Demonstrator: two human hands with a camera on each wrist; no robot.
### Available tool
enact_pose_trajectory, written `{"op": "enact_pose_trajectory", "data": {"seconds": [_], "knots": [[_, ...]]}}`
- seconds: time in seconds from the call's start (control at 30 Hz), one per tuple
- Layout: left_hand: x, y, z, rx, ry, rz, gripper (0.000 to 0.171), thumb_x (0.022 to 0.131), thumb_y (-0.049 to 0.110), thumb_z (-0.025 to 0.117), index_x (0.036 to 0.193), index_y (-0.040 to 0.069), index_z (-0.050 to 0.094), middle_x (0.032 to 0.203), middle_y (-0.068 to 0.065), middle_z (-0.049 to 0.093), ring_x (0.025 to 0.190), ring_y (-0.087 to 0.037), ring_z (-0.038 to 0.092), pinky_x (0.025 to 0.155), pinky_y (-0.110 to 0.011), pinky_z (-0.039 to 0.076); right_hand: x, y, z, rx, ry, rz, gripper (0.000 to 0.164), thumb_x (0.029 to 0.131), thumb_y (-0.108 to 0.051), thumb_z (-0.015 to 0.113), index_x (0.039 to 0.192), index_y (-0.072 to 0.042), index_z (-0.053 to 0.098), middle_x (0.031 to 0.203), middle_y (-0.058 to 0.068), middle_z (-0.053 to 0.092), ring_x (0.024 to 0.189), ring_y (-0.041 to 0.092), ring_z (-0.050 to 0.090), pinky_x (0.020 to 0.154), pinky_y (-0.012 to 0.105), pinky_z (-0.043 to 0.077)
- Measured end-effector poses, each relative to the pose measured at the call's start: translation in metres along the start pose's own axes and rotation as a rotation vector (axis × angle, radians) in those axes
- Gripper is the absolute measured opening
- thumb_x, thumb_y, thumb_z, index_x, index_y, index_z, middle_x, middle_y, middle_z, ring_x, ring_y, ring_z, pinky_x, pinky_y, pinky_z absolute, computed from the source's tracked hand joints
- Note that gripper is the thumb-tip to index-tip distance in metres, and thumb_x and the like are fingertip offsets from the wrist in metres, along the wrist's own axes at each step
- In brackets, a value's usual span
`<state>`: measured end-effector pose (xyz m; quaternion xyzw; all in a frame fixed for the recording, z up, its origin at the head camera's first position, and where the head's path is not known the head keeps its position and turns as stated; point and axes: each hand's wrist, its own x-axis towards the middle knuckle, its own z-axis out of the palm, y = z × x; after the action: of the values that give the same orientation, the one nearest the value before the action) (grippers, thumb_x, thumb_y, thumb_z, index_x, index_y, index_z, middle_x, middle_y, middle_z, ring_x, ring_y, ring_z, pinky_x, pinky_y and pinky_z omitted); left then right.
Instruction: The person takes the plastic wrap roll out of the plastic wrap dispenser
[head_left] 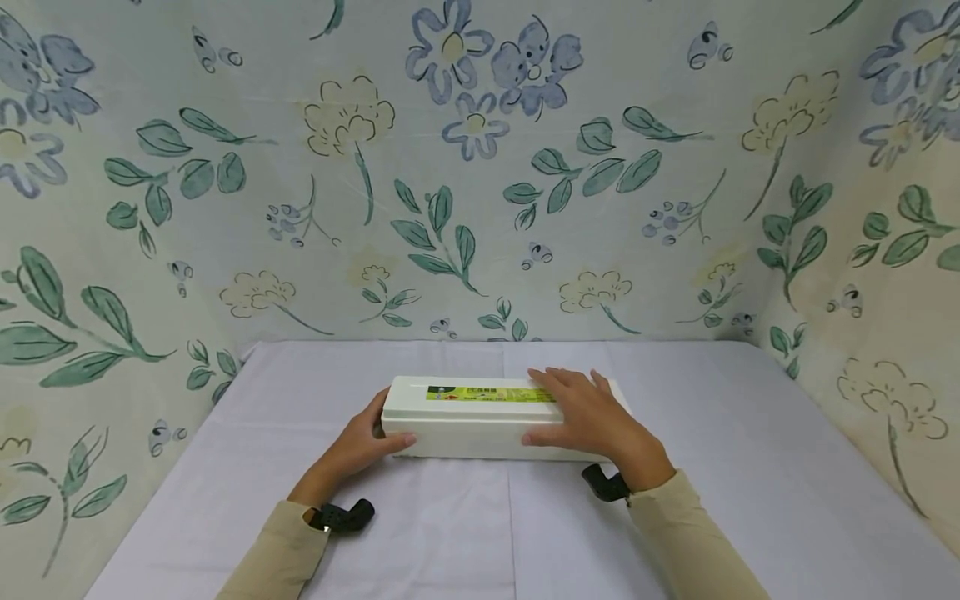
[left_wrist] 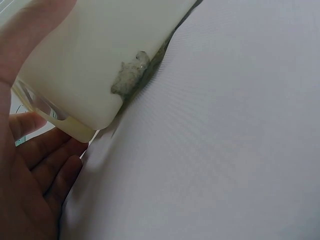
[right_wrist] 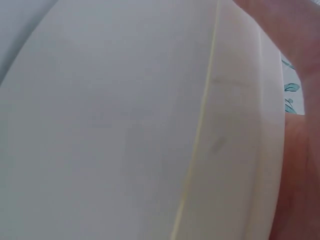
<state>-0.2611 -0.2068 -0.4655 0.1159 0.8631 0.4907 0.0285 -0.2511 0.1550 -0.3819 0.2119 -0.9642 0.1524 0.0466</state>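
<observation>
A long white box point(head_left: 457, 437) with a lid point(head_left: 408, 396) and a yellow-green printed label point(head_left: 480, 393) lies crosswise on the table. My left hand point(head_left: 363, 437) holds its left end, thumb across the front and the other fingers round the end. In the left wrist view, those fingers curl by a clear, hollow part at the end of the box point(left_wrist: 85, 60), and a greyish translucent lump point(left_wrist: 131, 75) shows at its lower edge. Over the right part, my right hand point(head_left: 588, 417) grips the box from above, fingers spread across the lid and thumb on the front.
A white cloth point(head_left: 435, 533) covers the table, with fold lines across it. Behind and on both sides hangs a floral curtain point(head_left: 480, 242). Black wrist devices point(head_left: 345, 515) sit on both wrists below tan sleeves point(head_left: 277, 550).
</observation>
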Motion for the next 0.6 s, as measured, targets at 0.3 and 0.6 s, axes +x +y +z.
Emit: {"op": "enact_pose_trajectory", "data": {"seconds": [0.3,0.6], "knots": [[0.0012,-0.0016,0.0016,-0.02,0.003,0.012,0.1,0.076,0.047,0.079,0.154,0.027,0.02,0.152,-0.006,0.035,0.139,-0.03,0.033,0.11,-0.06,0.024,0.0007,0.0019,0.0012,-0.015,0.024,-0.024,0.096,0.07,-0.066,0.073,0.149,-0.026,0.038,0.142,0.008,0.049,0.131,0.029,0.042,0.11,0.064,0.013],[0.0008,-0.0031,0.0019,-0.025,0.006,0.018,0.1,0.076,0.046,0.079,0.154,0.025,0.02,0.151,-0.007,0.037,0.137,-0.031,0.035,0.108,-0.06,0.026,0.0014,0.0028,0.0025,-0.03,0.031,-0.068,0.092,0.071,-0.062,0.076,0.148,-0.024,0.041,0.138,0.007,0.05,0.128,0.029,0.043,0.11,0.061,0.018]]}}
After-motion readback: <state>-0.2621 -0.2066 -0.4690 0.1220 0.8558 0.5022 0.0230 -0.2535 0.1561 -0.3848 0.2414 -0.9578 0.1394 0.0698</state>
